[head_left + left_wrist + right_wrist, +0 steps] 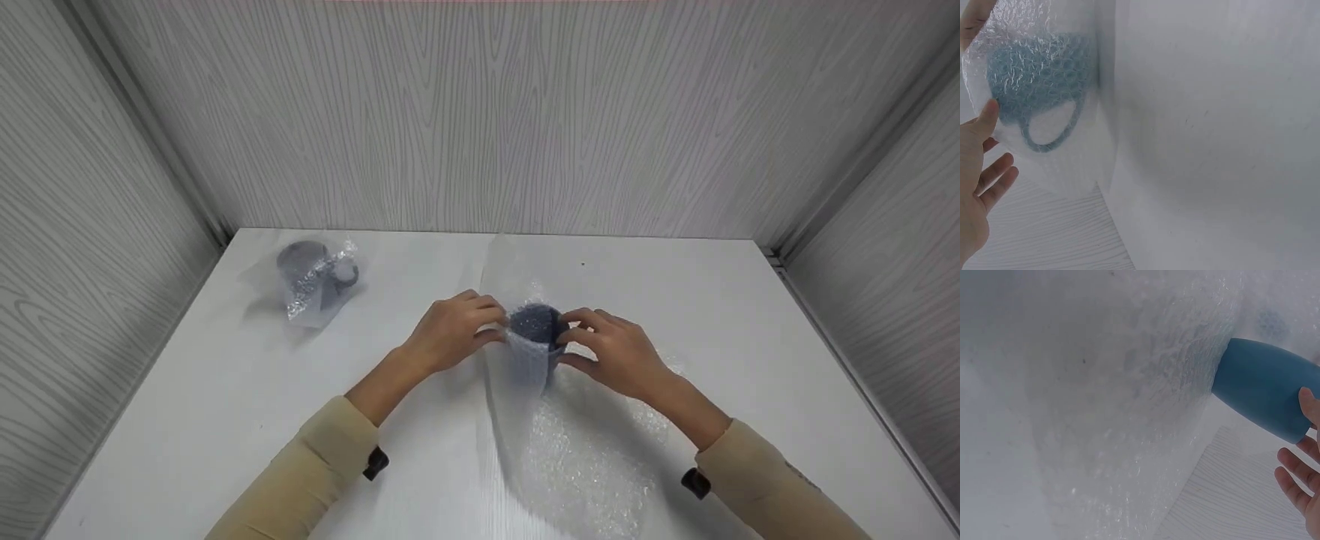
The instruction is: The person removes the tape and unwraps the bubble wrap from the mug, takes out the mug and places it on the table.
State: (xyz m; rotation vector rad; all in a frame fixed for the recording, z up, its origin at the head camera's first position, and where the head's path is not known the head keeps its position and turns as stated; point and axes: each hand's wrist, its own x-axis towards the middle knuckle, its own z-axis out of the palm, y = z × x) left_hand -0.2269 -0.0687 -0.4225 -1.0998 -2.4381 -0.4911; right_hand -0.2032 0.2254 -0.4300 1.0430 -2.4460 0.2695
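In the head view, a smooth blue-grey mug, probably ceramic (pixel 546 326), sits mid-table, its opening facing up, with a loose sheet of clear plastic bubble wrap (pixel 589 461) spread on the white table (pixel 420 442) and folded over the mug's left side. The left hand (pixel 454 330) pinches the wrap beside the rim; the right hand (pixel 619 356) grips the rim, thumb outside. A second blue-grey mug in clear bubble wrap (pixel 304 281) lies well apart, far left.

In the left wrist view, the loop handle (pixel 1050 149) shows through the wrap; the thumb presses by the rim.

In the right wrist view, bare mug wall shows beneath the thumb, other fingers spread. The mug should be stiff, fairly light and breakable, best held round the body; the wrap soft and slippery. No brand, label or writing is readable
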